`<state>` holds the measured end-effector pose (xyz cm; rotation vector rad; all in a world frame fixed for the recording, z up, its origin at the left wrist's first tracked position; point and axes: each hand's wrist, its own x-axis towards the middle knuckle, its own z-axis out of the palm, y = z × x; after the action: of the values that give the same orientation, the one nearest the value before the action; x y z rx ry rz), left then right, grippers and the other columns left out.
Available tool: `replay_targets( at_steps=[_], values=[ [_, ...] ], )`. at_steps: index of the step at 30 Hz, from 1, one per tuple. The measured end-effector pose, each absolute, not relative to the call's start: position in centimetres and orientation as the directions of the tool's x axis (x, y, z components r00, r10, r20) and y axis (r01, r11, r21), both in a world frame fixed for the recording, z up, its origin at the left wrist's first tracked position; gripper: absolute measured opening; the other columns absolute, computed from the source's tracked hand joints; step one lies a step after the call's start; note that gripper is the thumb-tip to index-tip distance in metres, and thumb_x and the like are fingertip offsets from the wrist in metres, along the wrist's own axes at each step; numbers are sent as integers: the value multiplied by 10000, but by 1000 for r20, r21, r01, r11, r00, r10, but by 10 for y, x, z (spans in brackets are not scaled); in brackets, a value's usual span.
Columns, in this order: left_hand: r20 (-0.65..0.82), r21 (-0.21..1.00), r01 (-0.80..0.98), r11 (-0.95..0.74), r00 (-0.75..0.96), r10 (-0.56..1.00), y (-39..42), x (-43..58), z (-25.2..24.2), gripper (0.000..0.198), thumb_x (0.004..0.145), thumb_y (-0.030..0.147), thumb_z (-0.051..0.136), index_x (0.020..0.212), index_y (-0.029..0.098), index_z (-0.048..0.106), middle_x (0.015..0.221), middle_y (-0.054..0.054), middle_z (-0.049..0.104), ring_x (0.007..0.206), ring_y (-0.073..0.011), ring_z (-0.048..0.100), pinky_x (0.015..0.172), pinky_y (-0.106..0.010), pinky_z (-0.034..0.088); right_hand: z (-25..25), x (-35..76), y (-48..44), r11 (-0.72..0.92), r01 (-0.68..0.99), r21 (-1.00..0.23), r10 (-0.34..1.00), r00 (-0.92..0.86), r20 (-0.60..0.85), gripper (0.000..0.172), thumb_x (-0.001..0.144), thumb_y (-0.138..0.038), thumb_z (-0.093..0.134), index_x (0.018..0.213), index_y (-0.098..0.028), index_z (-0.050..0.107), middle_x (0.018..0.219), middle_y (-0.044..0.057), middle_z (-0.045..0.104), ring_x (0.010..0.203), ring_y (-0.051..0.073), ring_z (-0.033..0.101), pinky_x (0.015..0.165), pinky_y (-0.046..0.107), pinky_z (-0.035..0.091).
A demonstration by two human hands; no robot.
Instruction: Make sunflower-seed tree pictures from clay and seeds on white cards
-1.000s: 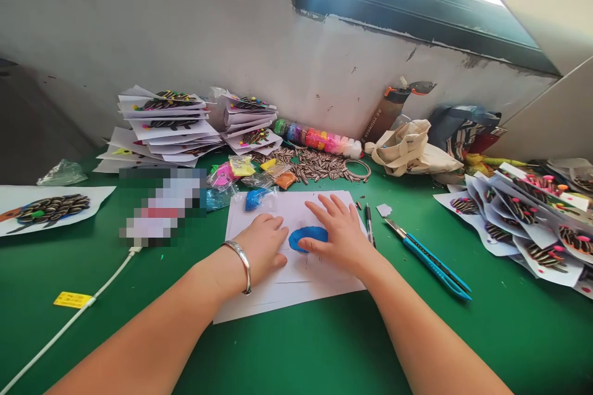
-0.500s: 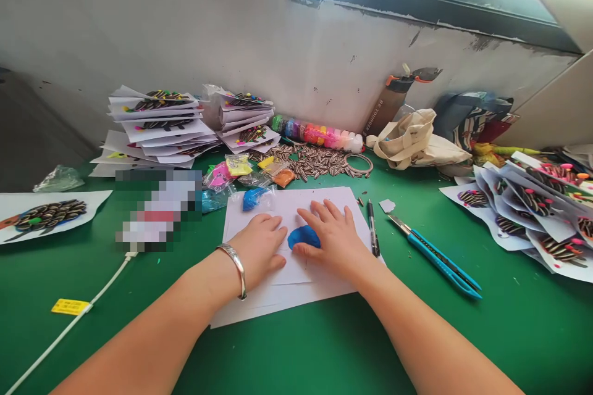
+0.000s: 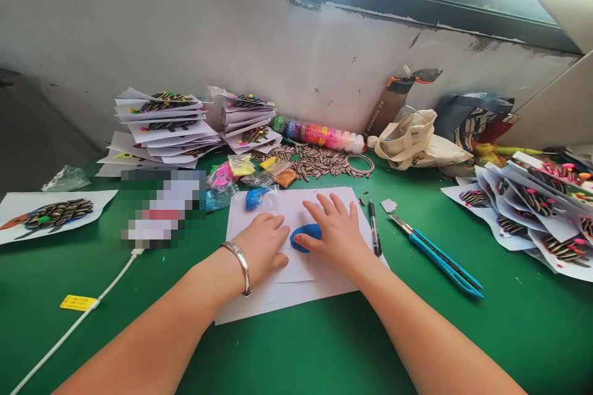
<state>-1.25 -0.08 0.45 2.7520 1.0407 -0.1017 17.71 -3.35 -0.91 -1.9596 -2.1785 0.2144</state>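
A flattened patch of blue modelling clay (image 3: 301, 238) lies on white paper (image 3: 278, 296) in front of me. The thumb of my right hand (image 3: 337, 231) rests on the clay, while its other fingers are spread over the paper to the right. To the left of the patch, my left hand (image 3: 263, 245) lies on the sheet with its fingers stretched out, holding nothing. A silver bangle circles that wrist. Just beyond the hands, a clear bag with a blue lump of clay (image 3: 257, 198) sits at the paper's top edge.
Right of the paper lie a black pen (image 3: 374, 228) and a blue utility knife (image 3: 440, 259), blade out. Behind are loose sunflower seeds (image 3: 319, 162), bagged clays (image 3: 241, 165) and paper stacks (image 3: 167, 129). More seed pictures (image 3: 532, 210) stand right; a white cable (image 3: 69, 330) crosses the left.
My right thumb has moved up slightly on the clay, and its fingers have shifted a little. My left hand stays nearly in place. The whole view has shifted slightly.
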Motion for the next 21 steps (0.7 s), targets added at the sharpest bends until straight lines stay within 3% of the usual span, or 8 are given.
replay_targets(
  at_steps=[8,12,17,21],
  values=[
    [-135,168,667,-726,745,653,-1,-12,6,273,786,293,620,1027,165,611,1111,-111,580,1102,-296,487,974,-404,385,-11,175,-29,76,971,-226,995,-59,82,621,814,-626,492,1344,-304,449,1464,113,361,1375,414,185,1022,707,94],
    [-147,164,666,-728,746,650,-1,-11,7,259,792,304,615,1006,158,618,1103,-110,577,1082,-286,495,964,-393,390,-11,174,-29,58,959,-277,995,-32,98,639,827,-650,443,1368,-312,417,1479,104,340,1376,397,199,1033,687,127],
    [-158,163,665,-729,747,646,-1,-10,9,282,798,294,615,1039,148,613,1085,-107,576,1077,-281,490,966,-380,381,-13,170,-26,61,966,-253,994,-37,100,605,803,-624,511,1315,-302,485,1449,113,386,1362,420,213,1018,711,110],
    [-147,175,662,-729,749,646,-1,-10,11,205,795,292,623,945,152,618,1058,-106,572,1042,-279,499,931,-382,396,-5,175,-27,77,946,-314,988,-30,151,583,832,-592,498,1338,-305,472,1460,104,372,1362,385,242,1036,681,161]
  ],
)
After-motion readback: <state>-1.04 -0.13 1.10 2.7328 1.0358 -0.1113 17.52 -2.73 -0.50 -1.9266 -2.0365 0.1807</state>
